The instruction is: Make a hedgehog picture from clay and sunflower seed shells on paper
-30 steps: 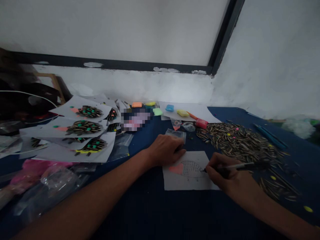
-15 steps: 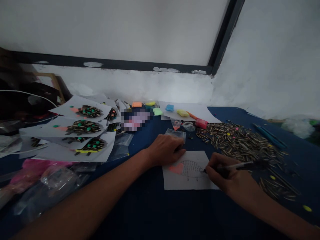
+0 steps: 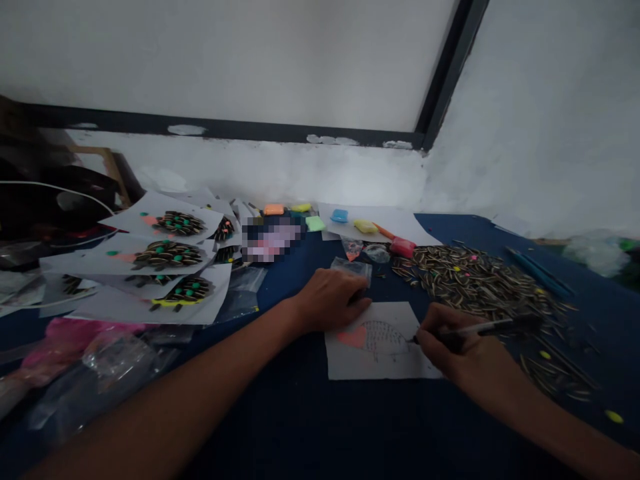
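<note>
My right hand [image 3: 455,340] is pinched round a pen [image 3: 487,328] with a clear barrel and dark cap end. Its tip is at the right end of an outline drawn on a small white sheet of paper [image 3: 350,368]. The drawing [image 3: 387,340] is a rounded animal shape with rows of short marks, small legs and a flat orange patch [image 3: 353,338] at its left. My left hand [image 3: 333,300] rests curled on the sheet's upper left corner. Its thumb lies along the top edge, and its other fingertips are tucked out of sight.
Right of the sheet spreads a heap of striped sunflower seeds [image 3: 480,280]. Finished seed pictures [image 3: 173,257] are stacked at the left, above crumpled plastic bags [image 3: 110,367]. Coloured clay packs, such as a blue one [image 3: 339,215] and a red one [image 3: 403,247], lie along the back.
My right hand and the pen have shifted slightly right, off the outline's end. The left hand and the paper stay in place.
</note>
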### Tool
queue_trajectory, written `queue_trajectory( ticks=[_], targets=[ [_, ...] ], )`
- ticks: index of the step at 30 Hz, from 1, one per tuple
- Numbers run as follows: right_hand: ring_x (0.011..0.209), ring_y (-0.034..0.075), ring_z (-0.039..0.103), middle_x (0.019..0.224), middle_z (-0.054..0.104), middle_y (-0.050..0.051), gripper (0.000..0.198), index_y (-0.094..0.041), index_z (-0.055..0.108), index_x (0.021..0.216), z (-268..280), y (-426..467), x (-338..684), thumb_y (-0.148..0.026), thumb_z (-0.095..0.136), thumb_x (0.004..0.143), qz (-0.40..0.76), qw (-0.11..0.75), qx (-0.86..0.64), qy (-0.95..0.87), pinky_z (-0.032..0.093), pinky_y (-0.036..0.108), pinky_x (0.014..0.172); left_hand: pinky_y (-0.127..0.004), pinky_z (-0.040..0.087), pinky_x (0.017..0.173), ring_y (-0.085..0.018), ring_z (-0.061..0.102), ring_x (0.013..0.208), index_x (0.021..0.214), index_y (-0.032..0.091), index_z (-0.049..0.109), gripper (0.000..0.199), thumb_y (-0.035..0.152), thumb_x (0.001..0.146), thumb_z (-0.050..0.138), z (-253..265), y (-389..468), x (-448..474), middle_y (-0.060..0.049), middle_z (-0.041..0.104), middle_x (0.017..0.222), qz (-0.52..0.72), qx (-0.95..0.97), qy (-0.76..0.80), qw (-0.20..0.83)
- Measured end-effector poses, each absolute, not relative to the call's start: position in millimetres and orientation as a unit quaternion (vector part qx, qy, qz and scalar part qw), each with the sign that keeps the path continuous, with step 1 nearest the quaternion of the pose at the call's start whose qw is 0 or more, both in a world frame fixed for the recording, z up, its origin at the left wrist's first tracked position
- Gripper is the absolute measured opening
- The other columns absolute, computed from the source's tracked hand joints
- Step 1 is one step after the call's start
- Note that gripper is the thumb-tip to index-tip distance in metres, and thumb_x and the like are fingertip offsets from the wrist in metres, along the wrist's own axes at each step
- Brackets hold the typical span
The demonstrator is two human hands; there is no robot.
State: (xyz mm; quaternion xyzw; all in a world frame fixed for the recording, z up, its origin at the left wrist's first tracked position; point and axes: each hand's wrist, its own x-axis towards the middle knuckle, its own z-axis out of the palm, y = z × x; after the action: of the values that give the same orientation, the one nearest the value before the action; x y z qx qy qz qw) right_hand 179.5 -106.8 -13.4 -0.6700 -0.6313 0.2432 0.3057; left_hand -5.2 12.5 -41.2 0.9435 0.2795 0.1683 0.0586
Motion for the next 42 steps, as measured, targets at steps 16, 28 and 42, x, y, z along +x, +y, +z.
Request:
queue_trajectory(
  ticks=[16, 28, 42],
  targets=[
    [0.04, 0.009, 0.036, 0.047, 0.04, -0.005, 0.023, -0.024, 0.045, 0.057, -15, -106, 180, -0.038, 0.052, 0.073, 0.265, 0.303, -0.663, -0.631, 0.026, 0.023, 0.037, -0.027, 0.03, 0.056, -0.015, 0.054, 0.065, 0.074, 0.018, 0.052, 0.02, 0.034, 0.087, 0.049, -42, 12, -5, -0.001, 0.062, 0.073, 0.172, 0.942, 0.281, 0.063],
    [0.04, 0.01, 0.038, 0.048, 0.043, -0.005, 0.021, -0.024, 0.047, 0.059, -22, -107, 185, -0.038, 0.052, 0.074, 0.255, 0.282, -0.671, -0.636, 0.029, 0.024, 0.039, -0.027, 0.035, 0.06, -0.015, 0.055, 0.066, 0.075, 0.018, 0.054, 0.02, 0.034, 0.087, 0.048, -39, 11, -5, -0.002, 0.063, 0.075, 0.158, 0.943, 0.284, 0.069],
    [0.039, 0.01, 0.035, 0.045, 0.041, -0.005, 0.023, -0.024, 0.044, 0.055, -13, -107, 181, -0.037, 0.052, 0.073, 0.265, 0.313, -0.655, -0.635, 0.026, 0.023, 0.037, -0.026, 0.033, 0.057, -0.015, 0.054, 0.066, 0.075, 0.019, 0.052, 0.02, 0.034, 0.087, 0.048, -40, 12, -5, -0.001, 0.062, 0.074, 0.165, 0.944, 0.278, 0.063]
  ],
)
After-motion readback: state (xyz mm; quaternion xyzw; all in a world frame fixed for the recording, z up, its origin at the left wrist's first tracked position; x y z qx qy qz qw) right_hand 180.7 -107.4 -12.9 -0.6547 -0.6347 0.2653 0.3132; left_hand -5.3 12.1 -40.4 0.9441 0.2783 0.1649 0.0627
